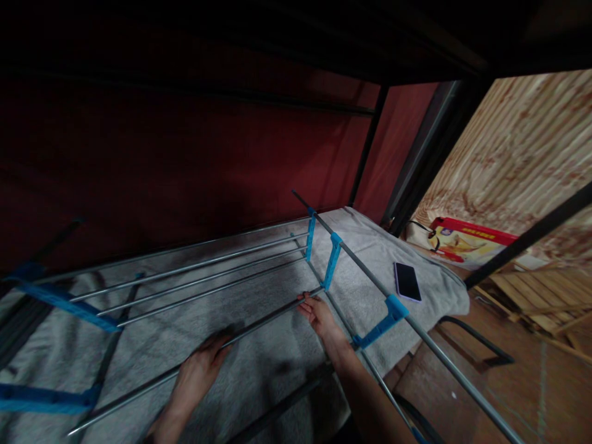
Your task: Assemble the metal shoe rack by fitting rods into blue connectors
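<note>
A long thin metal rod [263, 322] slants across the lower middle of the view. My left hand [200, 370] is wrapped round it near its middle. Close to its right end, my right hand [317, 313] pinches it between thumb and fingers. That end meets the foot of a blue plastic bracket [332, 262]; whether it sits in a hole I cannot tell. The rod's left end lies free below a blue bracket [46, 398]. Beyond my hands, several parallel metal rods [203, 285] span between another blue bracket [311, 235] and a blue bracket [69, 305] at the left.
The rack lies on a grey blanket [370, 246] inside a dark metal frame [370, 142]. A phone [407, 282] rests on the blanket at the right. Another blue bracket [382, 322] juts from a long side pole [457, 373]. Farther right are a red box [472, 242] and wooden slats [536, 293].
</note>
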`<state>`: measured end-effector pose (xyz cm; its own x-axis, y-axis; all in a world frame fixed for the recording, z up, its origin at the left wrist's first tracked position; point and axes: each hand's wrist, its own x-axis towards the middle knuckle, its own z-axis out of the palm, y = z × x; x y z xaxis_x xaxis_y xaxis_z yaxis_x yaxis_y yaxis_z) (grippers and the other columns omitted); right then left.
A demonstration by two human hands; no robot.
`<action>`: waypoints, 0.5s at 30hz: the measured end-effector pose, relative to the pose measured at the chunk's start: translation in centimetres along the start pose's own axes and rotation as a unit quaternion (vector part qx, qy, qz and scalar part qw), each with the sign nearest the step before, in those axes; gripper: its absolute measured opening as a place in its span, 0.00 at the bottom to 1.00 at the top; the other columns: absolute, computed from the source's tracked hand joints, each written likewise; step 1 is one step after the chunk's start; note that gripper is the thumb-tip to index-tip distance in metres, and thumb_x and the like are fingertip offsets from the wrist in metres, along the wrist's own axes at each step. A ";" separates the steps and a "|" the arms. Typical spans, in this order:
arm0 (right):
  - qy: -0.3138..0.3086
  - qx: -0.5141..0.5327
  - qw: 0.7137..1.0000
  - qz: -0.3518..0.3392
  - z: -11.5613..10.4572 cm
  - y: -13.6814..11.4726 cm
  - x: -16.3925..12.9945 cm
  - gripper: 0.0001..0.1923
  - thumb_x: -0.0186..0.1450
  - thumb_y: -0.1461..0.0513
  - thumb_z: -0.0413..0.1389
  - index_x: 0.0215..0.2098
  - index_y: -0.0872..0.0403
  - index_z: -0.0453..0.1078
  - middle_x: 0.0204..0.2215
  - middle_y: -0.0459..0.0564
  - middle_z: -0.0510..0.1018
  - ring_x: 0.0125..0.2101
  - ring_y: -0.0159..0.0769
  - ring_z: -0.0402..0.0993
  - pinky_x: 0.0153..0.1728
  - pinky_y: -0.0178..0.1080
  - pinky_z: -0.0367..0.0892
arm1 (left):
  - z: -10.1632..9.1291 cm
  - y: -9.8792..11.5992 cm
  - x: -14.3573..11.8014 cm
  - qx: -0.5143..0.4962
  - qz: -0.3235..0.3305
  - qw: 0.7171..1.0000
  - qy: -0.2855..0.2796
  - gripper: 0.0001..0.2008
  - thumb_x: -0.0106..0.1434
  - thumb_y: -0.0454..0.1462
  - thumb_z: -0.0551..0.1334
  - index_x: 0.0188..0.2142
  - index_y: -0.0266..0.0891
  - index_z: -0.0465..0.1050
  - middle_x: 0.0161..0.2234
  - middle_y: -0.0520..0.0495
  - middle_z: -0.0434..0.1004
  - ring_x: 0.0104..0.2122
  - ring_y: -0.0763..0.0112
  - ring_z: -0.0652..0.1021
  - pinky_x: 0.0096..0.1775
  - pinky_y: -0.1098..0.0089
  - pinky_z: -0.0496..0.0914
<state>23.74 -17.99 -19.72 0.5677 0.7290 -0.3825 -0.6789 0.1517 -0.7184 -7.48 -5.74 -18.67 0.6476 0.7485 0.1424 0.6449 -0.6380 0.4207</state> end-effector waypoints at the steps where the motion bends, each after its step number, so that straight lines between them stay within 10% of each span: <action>1: -0.001 0.001 1.000 0.001 0.0 0.0 0.0 0.12 0.53 0.58 0.69 0.30 0.51 0.72 0.32 0.48 0.83 0.34 0.38 0.79 0.43 0.43 0.75 | 0.0 0.0 0.0 0.000 -0.002 1.000 -0.003 0.22 0.68 0.49 0.52 0.48 0.48 0.82 0.51 0.49 0.85 0.48 0.59 0.85 0.52 0.63 0.79; 15: 0.003 0.017 1.000 0.001 0.2 -0.3 0.0 0.11 0.56 0.61 0.69 0.31 0.53 0.71 0.32 0.49 0.83 0.36 0.40 0.80 0.43 0.43 0.75 | 0.1 -0.3 0.4 -0.010 -0.001 1.000 -0.016 0.22 0.69 0.48 0.52 0.50 0.47 0.81 0.54 0.47 0.83 0.51 0.58 0.83 0.54 0.62 0.78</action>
<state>23.83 -17.93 -19.35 0.5694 0.7252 -0.3871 -0.6955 0.1739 -0.6971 -7.39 -5.30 -18.79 0.6593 0.7435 0.1118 0.6389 -0.6324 0.4381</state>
